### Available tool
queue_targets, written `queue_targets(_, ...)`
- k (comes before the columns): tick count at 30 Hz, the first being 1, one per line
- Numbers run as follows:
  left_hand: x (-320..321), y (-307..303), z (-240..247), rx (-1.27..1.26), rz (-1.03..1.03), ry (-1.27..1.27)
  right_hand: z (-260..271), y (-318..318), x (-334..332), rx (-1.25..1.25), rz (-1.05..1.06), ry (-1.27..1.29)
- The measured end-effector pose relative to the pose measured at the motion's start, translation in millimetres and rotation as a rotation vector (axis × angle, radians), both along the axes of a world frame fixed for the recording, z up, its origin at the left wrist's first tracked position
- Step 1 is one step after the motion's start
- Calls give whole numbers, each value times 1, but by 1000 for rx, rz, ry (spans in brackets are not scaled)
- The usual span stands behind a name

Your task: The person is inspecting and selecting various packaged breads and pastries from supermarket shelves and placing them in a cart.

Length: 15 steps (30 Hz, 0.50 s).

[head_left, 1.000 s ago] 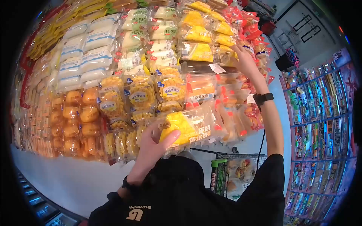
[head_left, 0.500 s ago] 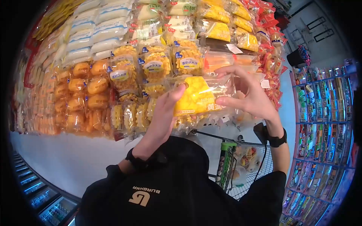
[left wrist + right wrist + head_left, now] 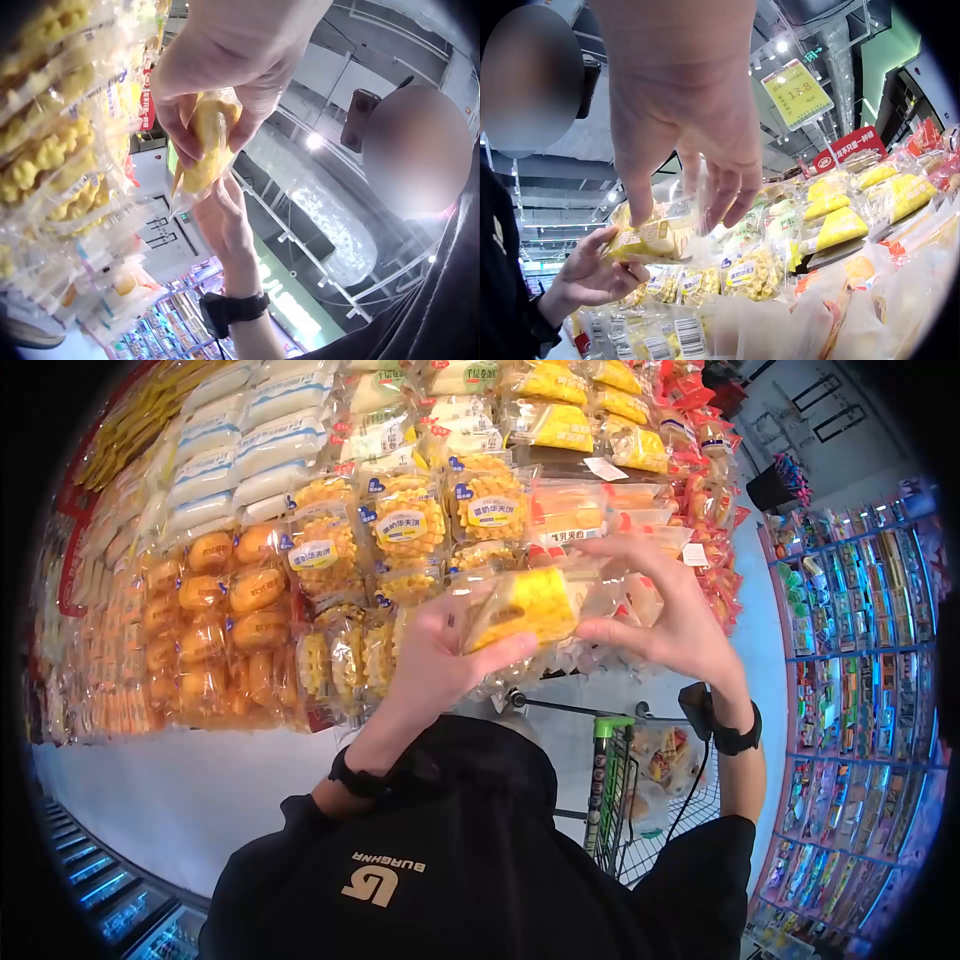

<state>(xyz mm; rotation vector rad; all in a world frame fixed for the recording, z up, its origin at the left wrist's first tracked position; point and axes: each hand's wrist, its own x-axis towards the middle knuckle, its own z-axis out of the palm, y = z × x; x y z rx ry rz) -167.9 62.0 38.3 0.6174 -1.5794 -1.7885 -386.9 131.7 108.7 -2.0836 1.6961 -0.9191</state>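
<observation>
- Head view: my left hand [image 3: 440,660] grips the clear plastic packet of yellow cake [image 3: 520,610] at its left end, thumb along the lower edge. The right hand [image 3: 665,615] pinches the right end. The packet is held just in front of the wall of bagged pastries [image 3: 330,550], its top edge near the bags. Open room lies below, above the wire trolley with a green handle [image 3: 604,780].
- Left wrist view: the left hand [image 3: 225,67] curls round the packet [image 3: 206,142]; the right hand [image 3: 229,217] meets its far edge.
- Right wrist view: the right hand [image 3: 682,127] closes its fingertips on the wrapper [image 3: 649,240]; the left hand [image 3: 600,274] holds the other end. Shelf bags crowd just beyond, and a yellow price sign [image 3: 802,94] hangs overhead.
</observation>
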Motion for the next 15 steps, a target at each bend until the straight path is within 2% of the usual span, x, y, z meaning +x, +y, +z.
queue_targets(2, -1, -8, -4, -327, 45, 75, 3, 4, 3, -35, 56, 9)
queue_targets(3, 0, -12, -6, -489, 69, 112, 0, 5, 5, -147, 78, 97)
queue_targets(5, 8, -19, -7, -585, 61, 100, -11, 7, 8, -371, 126, 271)
queue_targets(9, 14, -27, -4, -818, 77, 99, -18, 12, 14, -526, 160, 364)
queue_targets(15, 14, -30, -7, -899, 96, 188, -21, 14, 13, -656, 168, 434)
